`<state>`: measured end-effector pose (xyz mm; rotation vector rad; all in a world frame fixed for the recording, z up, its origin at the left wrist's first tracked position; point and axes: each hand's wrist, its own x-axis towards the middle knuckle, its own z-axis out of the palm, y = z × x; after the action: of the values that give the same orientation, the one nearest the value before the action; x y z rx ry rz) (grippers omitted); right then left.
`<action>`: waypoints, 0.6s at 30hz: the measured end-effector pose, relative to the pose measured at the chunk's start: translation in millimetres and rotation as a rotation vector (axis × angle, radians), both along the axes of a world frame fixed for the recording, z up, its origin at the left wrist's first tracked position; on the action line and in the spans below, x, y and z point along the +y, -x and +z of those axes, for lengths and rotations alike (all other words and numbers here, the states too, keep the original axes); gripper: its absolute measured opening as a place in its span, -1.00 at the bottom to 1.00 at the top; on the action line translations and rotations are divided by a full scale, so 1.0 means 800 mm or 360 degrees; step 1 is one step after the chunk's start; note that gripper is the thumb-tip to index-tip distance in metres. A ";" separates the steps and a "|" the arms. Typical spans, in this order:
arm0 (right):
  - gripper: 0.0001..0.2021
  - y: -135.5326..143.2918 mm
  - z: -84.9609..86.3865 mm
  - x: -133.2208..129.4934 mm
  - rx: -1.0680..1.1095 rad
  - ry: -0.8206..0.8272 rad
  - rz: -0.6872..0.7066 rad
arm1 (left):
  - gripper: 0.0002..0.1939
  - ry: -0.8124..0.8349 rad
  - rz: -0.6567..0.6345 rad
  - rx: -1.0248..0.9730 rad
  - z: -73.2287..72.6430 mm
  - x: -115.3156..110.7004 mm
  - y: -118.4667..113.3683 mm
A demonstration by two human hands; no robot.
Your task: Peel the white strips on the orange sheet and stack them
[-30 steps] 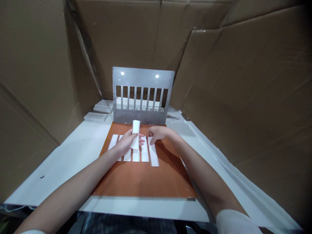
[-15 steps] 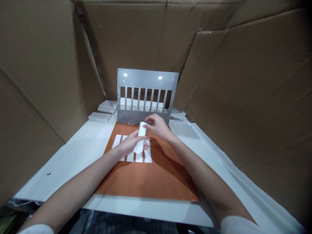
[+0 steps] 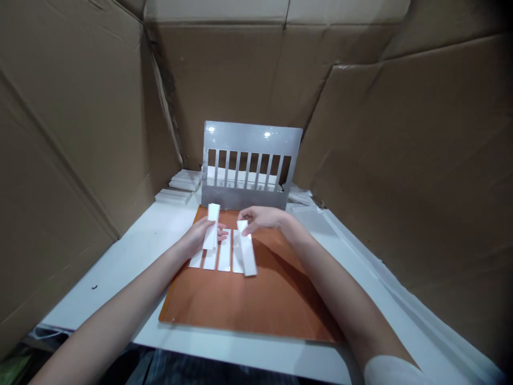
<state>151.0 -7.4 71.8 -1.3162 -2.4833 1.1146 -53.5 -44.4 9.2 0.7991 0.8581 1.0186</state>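
Observation:
My left hand is closed around a small stack of white strips, held over the left part of an orange-brown board. Between the fingertips of my right hand is a single white strip, pinched at its far end. It slants over the rightmost of several white strips that lie side by side in a row on the board. The hand and stack partly cover the left strips of that row.
A grey slotted plate stands upright at the board's far edge. Stacks of white strips lie at the back left, more white pieces at the back right. Cardboard walls enclose the white table.
My right hand has drawn one strip away from the stack and lowered it to the row's right end. My left hand has moved left with the remaining strips. The view has shifted slightly.

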 end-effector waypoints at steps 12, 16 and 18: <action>-0.59 0.064 -0.002 0.002 -0.0139 -0.0779 -0.0582 | -0.81 -0.0087 -0.0170 -0.0102 -0.003 -0.003 0.011; -0.63 0.052 -0.007 -0.002 -0.0429 -0.0358 -0.0285 | -0.88 -0.0047 -0.0011 -0.0097 -0.005 0.011 0.020; -0.64 0.046 -0.009 -0.003 -0.0486 -0.0189 -0.0153 | -0.87 -0.0039 0.0050 -0.0108 -0.005 0.015 0.023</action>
<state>113.8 -9.5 64.7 -1.6579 -2.6079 0.7821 -72.0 -32.3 5.2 0.7695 0.8040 1.0799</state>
